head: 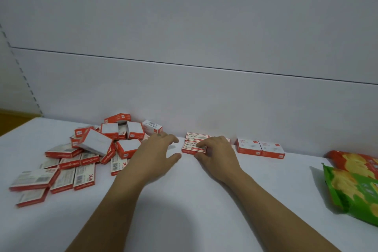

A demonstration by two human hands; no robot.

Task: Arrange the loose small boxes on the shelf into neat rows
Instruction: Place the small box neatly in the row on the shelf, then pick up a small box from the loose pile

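Alignment step: right hand [216, 155] fingers pinch the front box [191, 148] against the box behind [196, 136]. Left hand [155, 153] fingers spread wide, empty. Next, probably: fetch from the loose pile [92, 149].

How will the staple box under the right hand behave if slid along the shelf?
The staple box lies flat on its broad face, so it should slide, not tip or roll. Its crisp cardboard edges suggest it stays stiff under the right hand. The smooth white shelf probably offers little drag.
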